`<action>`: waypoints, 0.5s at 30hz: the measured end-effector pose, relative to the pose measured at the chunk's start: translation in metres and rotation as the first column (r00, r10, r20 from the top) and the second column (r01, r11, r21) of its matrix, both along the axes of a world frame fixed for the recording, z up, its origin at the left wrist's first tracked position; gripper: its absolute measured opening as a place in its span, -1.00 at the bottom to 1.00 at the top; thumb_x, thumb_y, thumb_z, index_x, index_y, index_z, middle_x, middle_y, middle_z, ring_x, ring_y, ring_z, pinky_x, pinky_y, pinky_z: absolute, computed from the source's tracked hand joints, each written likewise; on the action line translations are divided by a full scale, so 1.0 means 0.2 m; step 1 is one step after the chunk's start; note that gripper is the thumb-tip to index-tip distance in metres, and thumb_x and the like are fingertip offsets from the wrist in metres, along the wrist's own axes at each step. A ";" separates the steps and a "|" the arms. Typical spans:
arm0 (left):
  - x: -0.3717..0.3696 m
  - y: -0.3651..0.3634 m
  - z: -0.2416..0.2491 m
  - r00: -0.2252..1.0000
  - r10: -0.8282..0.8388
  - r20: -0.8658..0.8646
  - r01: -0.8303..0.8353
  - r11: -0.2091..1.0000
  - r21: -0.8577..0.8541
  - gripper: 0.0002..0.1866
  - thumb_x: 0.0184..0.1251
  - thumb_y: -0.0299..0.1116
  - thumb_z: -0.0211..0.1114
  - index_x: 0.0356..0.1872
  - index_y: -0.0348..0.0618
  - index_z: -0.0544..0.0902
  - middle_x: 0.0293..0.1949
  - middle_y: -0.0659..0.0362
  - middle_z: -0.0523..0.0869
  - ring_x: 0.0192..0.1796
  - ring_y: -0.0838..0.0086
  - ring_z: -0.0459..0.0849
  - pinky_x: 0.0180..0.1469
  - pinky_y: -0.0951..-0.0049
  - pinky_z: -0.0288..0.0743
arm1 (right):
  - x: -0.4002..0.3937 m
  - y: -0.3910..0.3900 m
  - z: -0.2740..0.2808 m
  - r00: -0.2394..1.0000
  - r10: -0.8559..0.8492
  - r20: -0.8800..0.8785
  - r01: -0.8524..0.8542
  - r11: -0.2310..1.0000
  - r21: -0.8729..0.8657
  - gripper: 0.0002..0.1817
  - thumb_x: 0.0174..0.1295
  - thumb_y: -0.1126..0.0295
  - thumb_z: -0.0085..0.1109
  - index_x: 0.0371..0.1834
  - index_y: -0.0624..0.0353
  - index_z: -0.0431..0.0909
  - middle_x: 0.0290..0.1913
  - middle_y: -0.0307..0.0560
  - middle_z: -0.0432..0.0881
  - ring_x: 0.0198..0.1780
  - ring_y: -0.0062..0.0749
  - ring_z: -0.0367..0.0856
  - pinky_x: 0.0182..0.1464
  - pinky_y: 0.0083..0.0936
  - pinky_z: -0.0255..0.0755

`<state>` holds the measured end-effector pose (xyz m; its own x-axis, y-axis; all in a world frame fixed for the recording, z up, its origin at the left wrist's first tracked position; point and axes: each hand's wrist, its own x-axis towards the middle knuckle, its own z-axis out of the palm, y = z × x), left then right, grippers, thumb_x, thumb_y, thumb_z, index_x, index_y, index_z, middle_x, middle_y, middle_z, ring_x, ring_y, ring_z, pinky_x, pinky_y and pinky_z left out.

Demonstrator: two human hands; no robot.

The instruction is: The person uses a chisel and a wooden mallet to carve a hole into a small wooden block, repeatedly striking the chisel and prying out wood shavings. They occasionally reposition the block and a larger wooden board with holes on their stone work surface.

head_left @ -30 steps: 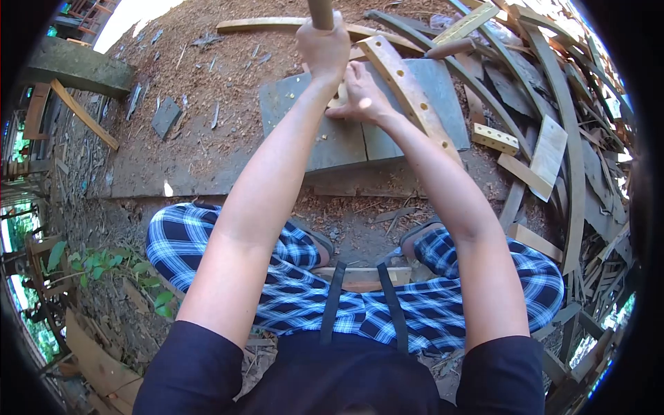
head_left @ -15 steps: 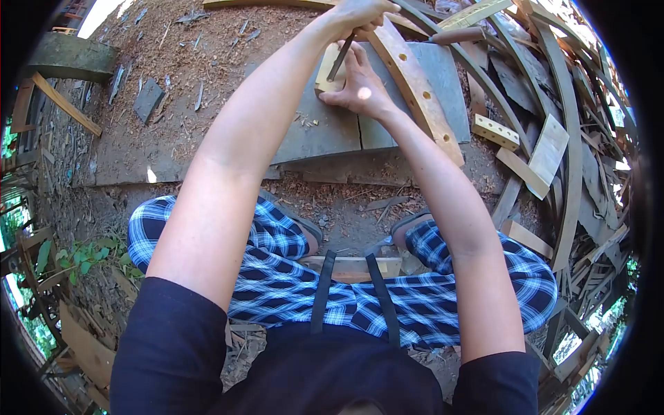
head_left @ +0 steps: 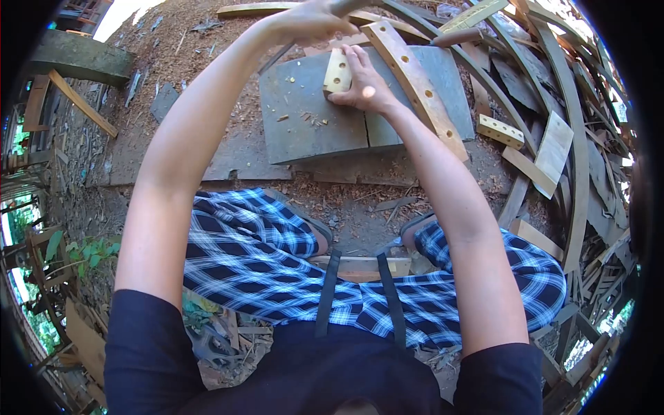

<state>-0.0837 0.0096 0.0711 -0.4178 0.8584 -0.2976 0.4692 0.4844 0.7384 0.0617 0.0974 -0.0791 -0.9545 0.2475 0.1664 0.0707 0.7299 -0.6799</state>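
Raised at the top of the head view, my left hand [head_left: 315, 22] is closed around a chisel. Its narrow metal blade [head_left: 278, 57] slants down left, partly behind my forearm, and the handle [head_left: 351, 5] sticks out beyond the fingers. My right hand [head_left: 366, 88] grips a small pale wooden block [head_left: 337, 73] with round holes, thumb at its near end and fingers along its right side. The block rests on a grey wooden slab [head_left: 304, 138]. Just right of this hand lies a long, slightly curved wooden piece [head_left: 416, 83] with a row of holes.
Chips [head_left: 311, 119] lie on the slab. To the right are another drilled block [head_left: 500, 131], a wooden tool handle [head_left: 456, 37], a flat board [head_left: 553, 149] and piled curved strips [head_left: 570, 138]. A thick beam [head_left: 79, 57] stands at upper left. My plaid-covered legs [head_left: 256, 249] are spread below.
My left hand has lifted the chisel off the block and moved up and left, its blade swinging leftward. My right hand still grips the block. The view has shifted slightly.
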 end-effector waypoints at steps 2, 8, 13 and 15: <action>-0.10 -0.10 0.06 0.939 0.277 0.203 -0.317 0.927 0.200 -0.72 0.38 -0.22 0.34 -0.47 -0.02 0.45 -0.67 0.39 0.38 -0.72 0.68 0.25 -0.69 0.57 0.07 | -0.01 0.00 0.02 0.998 0.001 0.070 -0.003 0.999 0.035 0.28 -0.20 0.03 0.55 0.58 0.22 -0.04 0.57 0.21 0.01 0.56 0.08 0.11 0.50 -0.26 0.20; -0.08 -0.15 0.05 0.911 0.354 0.212 -0.412 0.789 0.456 -0.64 0.37 -0.18 0.37 -0.58 -0.01 0.47 -0.70 0.39 0.39 -0.70 0.66 0.34 -0.67 0.55 0.14 | -0.14 0.11 0.22 0.845 0.324 0.426 -0.470 0.830 0.301 0.33 -0.26 0.37 0.58 0.64 -0.02 -0.14 0.64 0.05 -0.10 0.62 0.01 -0.03 0.60 -0.32 0.06; 0.06 -0.02 0.03 0.895 0.345 0.283 -0.443 0.622 0.646 -0.65 0.37 -0.22 0.37 -0.60 0.00 0.48 -0.69 0.39 0.44 -0.65 0.68 0.40 -0.64 0.55 0.22 | -0.01 0.16 0.20 0.908 0.318 0.273 -0.358 0.927 0.108 0.12 -0.04 0.52 0.28 0.64 0.08 -0.17 0.62 0.14 -0.04 0.61 -0.04 0.01 0.59 -0.36 0.05; 0.09 0.02 -0.03 0.875 0.291 0.387 -0.484 0.500 0.718 -0.64 0.37 -0.22 0.36 -0.61 0.00 0.47 -0.69 0.38 0.45 -0.68 0.68 0.39 -0.66 0.54 0.22 | 0.09 0.10 0.15 0.955 0.172 0.240 -0.182 0.983 0.023 -0.01 0.09 0.36 0.22 0.59 0.31 -0.09 0.55 0.30 0.10 0.57 0.00 0.12 0.55 -0.35 0.10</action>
